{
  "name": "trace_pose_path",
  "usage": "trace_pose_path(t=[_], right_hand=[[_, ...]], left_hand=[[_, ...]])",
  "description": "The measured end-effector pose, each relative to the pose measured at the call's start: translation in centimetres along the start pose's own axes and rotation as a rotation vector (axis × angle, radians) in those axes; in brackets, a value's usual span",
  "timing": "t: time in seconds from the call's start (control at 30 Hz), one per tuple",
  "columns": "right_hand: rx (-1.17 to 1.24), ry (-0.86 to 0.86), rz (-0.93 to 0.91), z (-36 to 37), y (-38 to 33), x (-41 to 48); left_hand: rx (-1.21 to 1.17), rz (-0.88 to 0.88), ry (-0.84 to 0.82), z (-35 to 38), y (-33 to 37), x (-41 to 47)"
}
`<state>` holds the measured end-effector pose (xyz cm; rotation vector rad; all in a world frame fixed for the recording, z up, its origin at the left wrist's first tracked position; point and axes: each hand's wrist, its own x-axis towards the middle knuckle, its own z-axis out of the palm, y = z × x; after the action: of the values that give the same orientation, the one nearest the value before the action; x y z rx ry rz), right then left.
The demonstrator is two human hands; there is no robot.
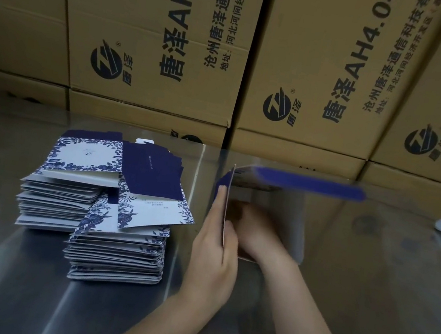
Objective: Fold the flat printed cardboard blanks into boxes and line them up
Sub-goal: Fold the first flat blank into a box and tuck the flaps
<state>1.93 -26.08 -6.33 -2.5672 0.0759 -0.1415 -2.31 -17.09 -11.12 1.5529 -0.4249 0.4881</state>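
Steel table [369, 275], shiny, runs to a far wall of printed brown cartons [160, 43], with blanks [110, 207] stacked left and a half-folded box [308, 183] at centre, its left panel pinched by the left hand [211, 257], the right hand [258, 229] inside, grip unclear.

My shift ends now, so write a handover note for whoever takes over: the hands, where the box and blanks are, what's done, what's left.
Left hand: pinches the left wall of the half-formed box, fingers outside, thumb inside.
Right hand: reaches inside that box; it is blurred, so the grip is unclear.
Box: over the metal table, blue flap raised, not closed.
Flat blanks: two stacks on the table, left of the box.
Done: no finished boxes in view.
Left: finish this box, fold the stacks, line the boxes up.
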Motion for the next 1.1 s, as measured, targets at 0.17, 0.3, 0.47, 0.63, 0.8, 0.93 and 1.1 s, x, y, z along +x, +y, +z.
trace_pose_path(t=[0.17, 0.3, 0.47, 0.63, 0.8, 0.93, 1.1], right_hand=[[-0.035, 0.306, 0.035, 0.9, 0.5, -0.1], [-0.138, 0.067, 0.083, 1.2, 0.4, 0.7], [-0.287, -0.068, 0.022, 1.0, -0.2, 1.3], [-0.186, 0.152, -0.074, 1.9, -0.2, 0.9], [-0.315, -0.071, -0.099, 2.1, -0.6, 1.1], [-0.28, -0.107, -0.051, 1.8, -0.6, 1.6], [0.015, 0.045, -0.07, 1.6, -0.8, 1.0]], left_hand=[[0.041, 0.016, 0.06, -0.3, -0.2, 0.4], [0.037, 0.013, 0.034, -0.5, -0.7, 0.6], [0.077, 0.011, -0.015, -0.6, -1.1, 1.0], [0.077, 0.002, -0.023, -1.0, -1.6, 1.4], [0.091, -0.01, 0.0, -0.9, -1.9, 1.4], [0.116, -0.006, -0.016, -1.0, -1.8, 1.5], [0.149, -0.037, -0.016, -0.6, -1.4, 1.6]])
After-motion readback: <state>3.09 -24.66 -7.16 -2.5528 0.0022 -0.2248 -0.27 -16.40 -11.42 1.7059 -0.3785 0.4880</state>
